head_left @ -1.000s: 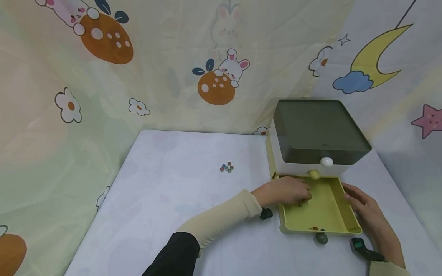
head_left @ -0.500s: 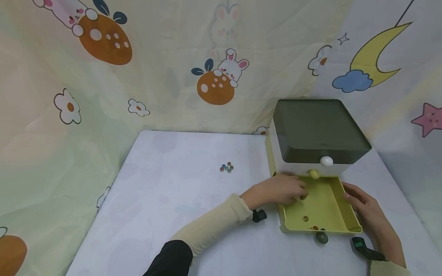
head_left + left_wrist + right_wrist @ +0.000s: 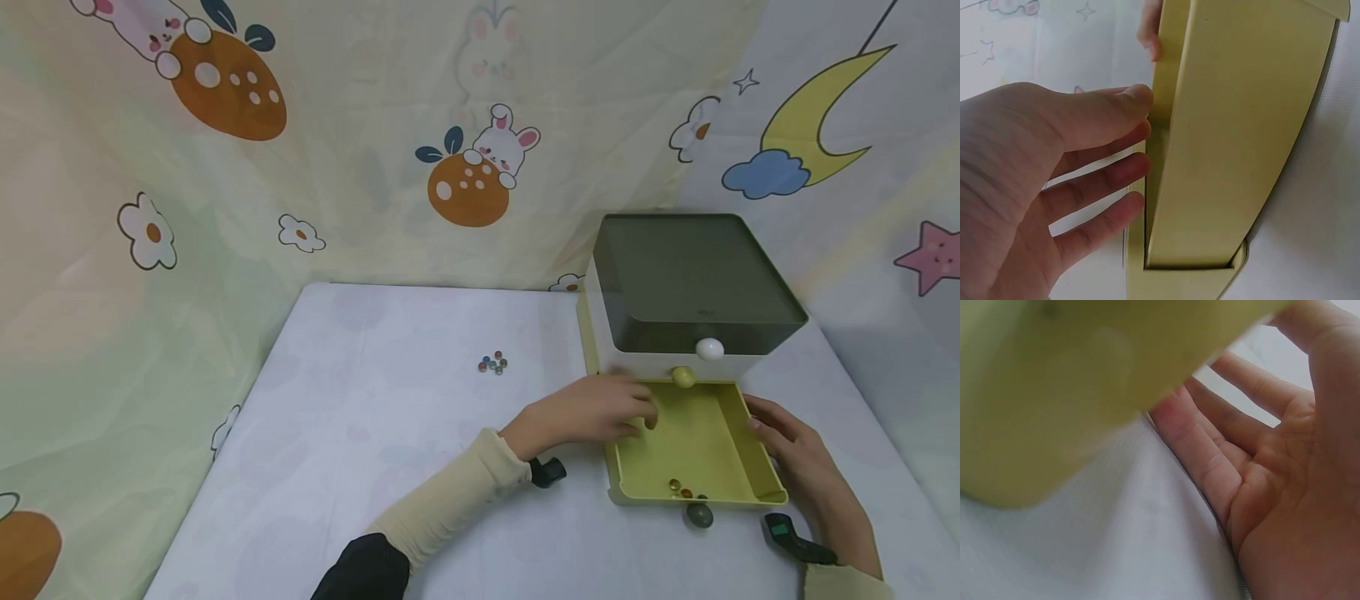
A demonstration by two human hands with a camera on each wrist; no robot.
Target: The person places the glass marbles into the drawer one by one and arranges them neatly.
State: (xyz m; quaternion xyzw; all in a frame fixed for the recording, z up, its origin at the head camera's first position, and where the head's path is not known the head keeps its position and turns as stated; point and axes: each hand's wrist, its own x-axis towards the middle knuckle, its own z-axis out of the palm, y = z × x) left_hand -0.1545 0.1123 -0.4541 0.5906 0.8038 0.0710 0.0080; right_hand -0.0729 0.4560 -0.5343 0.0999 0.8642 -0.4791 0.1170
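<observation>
A yellow-green drawer [image 3: 705, 442] stands pulled out from a cabinet [image 3: 697, 275] at the right. Several small marbles [image 3: 686, 492] lie inside it near the front wall. My left hand [image 3: 588, 410] hovers over the drawer's left side. In the left wrist view its fingers [image 3: 1104, 175] are relaxed and spread, and nothing shows between them. My right hand [image 3: 798, 462] rests against the outside of the drawer's right wall. In the right wrist view its fingers [image 3: 1210, 456] lie nearly straight beside the yellow wall [image 3: 1085, 394]; part of them is hidden.
More small marbles [image 3: 492, 363] sit in a loose group on the white table [image 3: 375, 400], left of the cabinet. A dark green knob [image 3: 700, 516] sticks out at the drawer's front. The cabinet carries a white knob [image 3: 709, 349] and a yellow knob [image 3: 683, 377].
My left hand has moved left, away from the drawer's middle, and let go of a marble. That marble has rolled to the others at the front wall. My right hand stays put.
</observation>
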